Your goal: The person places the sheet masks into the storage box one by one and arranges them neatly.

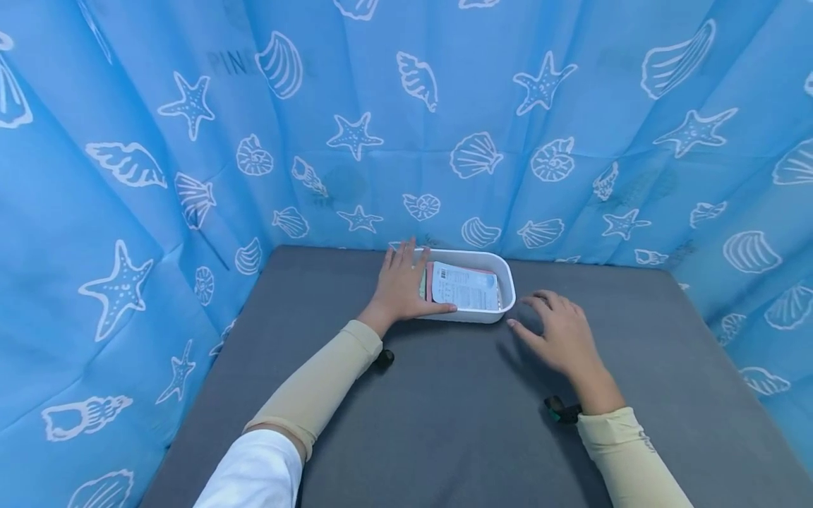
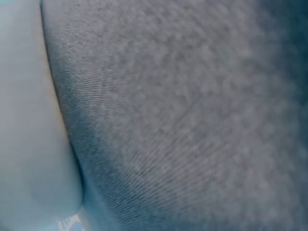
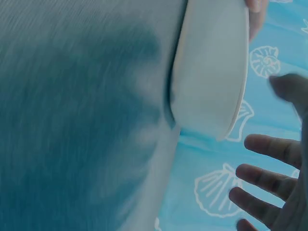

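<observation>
A white oblong tub stands at the far side of the table. Inside lies a flat packet with a pale printed label and pink edges, and a sliver of something green shows left of it. My left hand lies spread across the tub's left end, fingers stretched toward the far rim and thumb along the near rim. The hand hides that end of the tub. Off the tub's right end, my right hand hovers with fingers apart and loosely bent, holding nothing. The tub's outer wall shows in the right wrist view.
A grey cloth-covered table spreads below both arms. Blue curtains with white shell and starfish prints hang right behind the tub and along both sides. Small black devices sit at the left wrist and right wrist.
</observation>
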Demonstrator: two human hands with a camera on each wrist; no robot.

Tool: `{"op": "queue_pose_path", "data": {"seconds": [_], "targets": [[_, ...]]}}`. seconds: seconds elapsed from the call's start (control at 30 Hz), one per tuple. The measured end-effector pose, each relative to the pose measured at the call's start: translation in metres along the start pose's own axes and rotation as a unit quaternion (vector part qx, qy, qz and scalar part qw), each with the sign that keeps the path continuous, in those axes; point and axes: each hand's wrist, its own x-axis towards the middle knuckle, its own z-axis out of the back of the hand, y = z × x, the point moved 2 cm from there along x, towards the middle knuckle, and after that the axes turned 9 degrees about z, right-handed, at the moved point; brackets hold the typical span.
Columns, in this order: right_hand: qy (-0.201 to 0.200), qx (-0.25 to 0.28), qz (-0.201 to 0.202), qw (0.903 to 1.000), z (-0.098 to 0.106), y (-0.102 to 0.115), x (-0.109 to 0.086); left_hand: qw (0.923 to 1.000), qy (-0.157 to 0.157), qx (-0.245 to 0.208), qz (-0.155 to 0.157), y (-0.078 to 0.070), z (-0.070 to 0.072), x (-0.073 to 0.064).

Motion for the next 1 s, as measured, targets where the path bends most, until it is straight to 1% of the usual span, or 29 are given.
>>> {"op": "queue_pose_path", "data": {"seconds": [0.07,0.13,0.27,0.4,0.53,0.67,0.77,0.83,1.0], "targets": [[0.007,-0.031,-0.003,0.9995,0.002,-0.002,0.0,0.9999,-0.01,-0.009,0.007,0.002,0.006,-0.002],[0.019,-0.051,-0.009,0.9985,0.004,-0.005,0.001,0.9994,-0.015,-0.014,0.026,0.004,0.011,-0.005],[0.051,-0.063,-0.032,0.9962,0.006,-0.008,0.004,0.9977,-0.012,-0.018,0.064,0.014,0.02,-0.016],[0.089,-0.064,-0.06,0.9922,0.004,-0.011,0.004,0.9952,-0.001,-0.03,0.093,0.027,0.029,-0.034],[0.123,-0.059,-0.08,0.9874,0.002,-0.014,0.003,0.9927,-0.011,-0.039,0.113,0.04,0.038,-0.054],[0.139,-0.055,-0.089,0.9848,0.002,-0.016,0.003,0.9903,-0.015,-0.047,0.13,0.049,0.046,-0.072],[0.152,-0.047,-0.096,0.9826,0.002,-0.015,0.003,0.988,-0.001,-0.056,0.144,0.054,0.047,-0.084],[0.16,-0.04,-0.101,0.9812,0.002,-0.015,0.002,0.9864,0.008,-0.06,0.153,0.056,0.046,-0.089],[0.161,-0.032,-0.107,0.9806,0.002,-0.015,0.001,0.9819,0.022,-0.047,0.182,0.064,0.041,-0.095]]}}
